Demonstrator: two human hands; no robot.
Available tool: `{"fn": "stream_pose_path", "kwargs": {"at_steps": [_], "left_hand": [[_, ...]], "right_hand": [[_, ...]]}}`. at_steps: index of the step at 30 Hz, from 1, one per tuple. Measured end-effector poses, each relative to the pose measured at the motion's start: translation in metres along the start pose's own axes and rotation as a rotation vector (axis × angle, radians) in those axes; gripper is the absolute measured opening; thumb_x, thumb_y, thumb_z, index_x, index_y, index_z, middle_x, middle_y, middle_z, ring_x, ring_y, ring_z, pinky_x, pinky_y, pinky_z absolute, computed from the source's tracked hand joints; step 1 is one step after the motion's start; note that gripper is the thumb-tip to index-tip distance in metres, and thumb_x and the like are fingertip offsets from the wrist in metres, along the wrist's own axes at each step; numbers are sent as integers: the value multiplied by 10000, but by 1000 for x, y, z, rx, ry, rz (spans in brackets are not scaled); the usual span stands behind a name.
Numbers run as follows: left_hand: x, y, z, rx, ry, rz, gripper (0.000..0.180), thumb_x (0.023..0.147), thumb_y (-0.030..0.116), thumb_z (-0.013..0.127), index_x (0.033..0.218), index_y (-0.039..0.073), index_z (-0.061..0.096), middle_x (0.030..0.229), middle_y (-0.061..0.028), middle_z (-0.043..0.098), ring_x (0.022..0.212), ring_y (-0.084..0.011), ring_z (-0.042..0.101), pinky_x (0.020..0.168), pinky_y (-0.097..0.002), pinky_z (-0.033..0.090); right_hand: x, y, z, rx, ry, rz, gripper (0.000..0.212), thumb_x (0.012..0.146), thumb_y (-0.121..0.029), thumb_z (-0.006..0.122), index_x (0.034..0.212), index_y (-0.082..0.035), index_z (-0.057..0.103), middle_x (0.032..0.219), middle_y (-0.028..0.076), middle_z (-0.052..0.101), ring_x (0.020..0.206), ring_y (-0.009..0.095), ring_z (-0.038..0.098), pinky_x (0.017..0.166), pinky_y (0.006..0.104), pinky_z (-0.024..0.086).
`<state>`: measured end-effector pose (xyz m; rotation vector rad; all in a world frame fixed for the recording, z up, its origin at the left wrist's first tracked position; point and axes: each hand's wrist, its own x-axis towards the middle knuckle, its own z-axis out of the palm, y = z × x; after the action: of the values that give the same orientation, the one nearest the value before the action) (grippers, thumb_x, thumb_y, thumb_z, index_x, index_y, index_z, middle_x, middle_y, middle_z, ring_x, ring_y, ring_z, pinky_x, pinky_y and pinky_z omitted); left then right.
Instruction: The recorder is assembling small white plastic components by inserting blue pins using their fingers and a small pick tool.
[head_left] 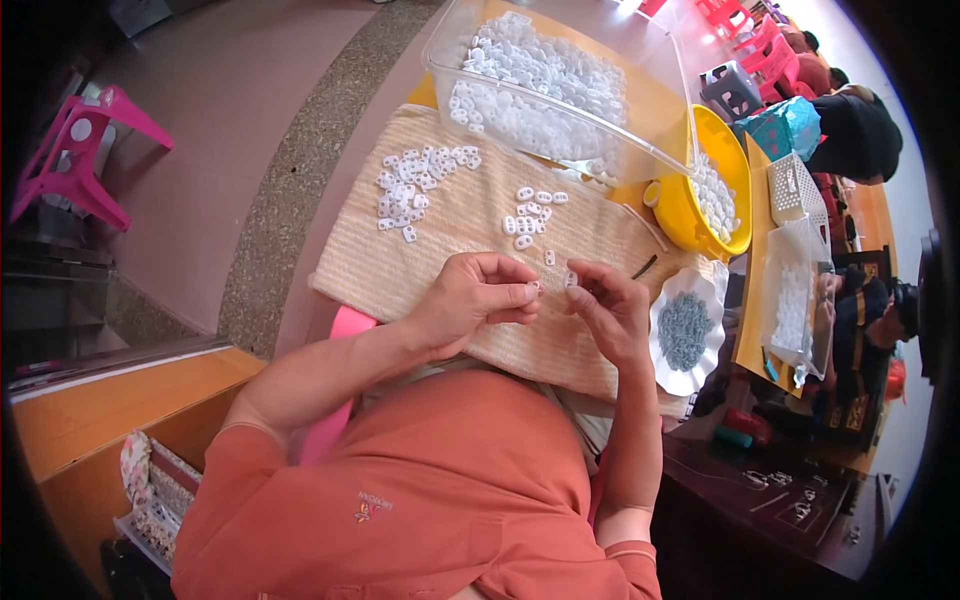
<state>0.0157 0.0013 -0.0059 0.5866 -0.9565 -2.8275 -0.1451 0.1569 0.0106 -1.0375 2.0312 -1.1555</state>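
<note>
My left hand [470, 300] is closed in a pinch above the cream towel [400, 265], thumb against forefinger. A tiny whitish piece shows at its fingertips, mostly hidden. Just to its right, my right hand [612, 305] pinches a small white plastic piece with holes [571, 279] between thumb and fingers. The hands are close together but apart. Beyond them lies a single white two-hole piece [549, 257], then a small cluster of similar pieces [525, 223]. A larger loose pile of white pieces [405, 190] lies on the towel's far left.
A clear plastic bin [560, 150] of white pieces stands at the far side. To its right is a yellow basin [690, 235] with more. A white scalloped dish [705, 370] of small grey parts sits beside my right forearm. Another person [870, 310] works at the right.
</note>
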Motion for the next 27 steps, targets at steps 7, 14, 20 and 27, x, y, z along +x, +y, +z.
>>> {"fn": "stream_pose_path", "kwargs": {"at_steps": [7,14,20,27], "left_hand": [[-2,-1,2,19,-7,-15,161,861,33,653,1006,-30,620,902,-87,661,800,-151,661,758,-274,573],[-2,0,2,28,-26,-3,162,861,28,650,1007,-33,617,916,-92,659,812,-144,659,758,-263,572],[-4,2,5,38,-30,-4,156,861,20,644,1005,-35,616,917,-95,658,820,-145,658,763,-260,573],[-5,3,7,48,-30,-7,140,853,19,652,980,-32,625,896,-96,659,811,-148,657,764,-260,570]], "right_hand": [[-19,2,13,207,25,0,302,857,7,657,1150,51,599,930,63,644,799,128,649,713,246,537],[-22,-3,23,391,26,-26,311,850,11,662,1153,49,600,912,74,656,796,143,653,700,251,538],[-22,-4,27,476,43,1,310,849,16,658,1152,48,600,885,82,669,789,143,651,701,251,536],[-23,-6,28,513,49,-16,314,852,-3,662,1154,52,595,910,86,675,795,141,648,720,263,535]]}}
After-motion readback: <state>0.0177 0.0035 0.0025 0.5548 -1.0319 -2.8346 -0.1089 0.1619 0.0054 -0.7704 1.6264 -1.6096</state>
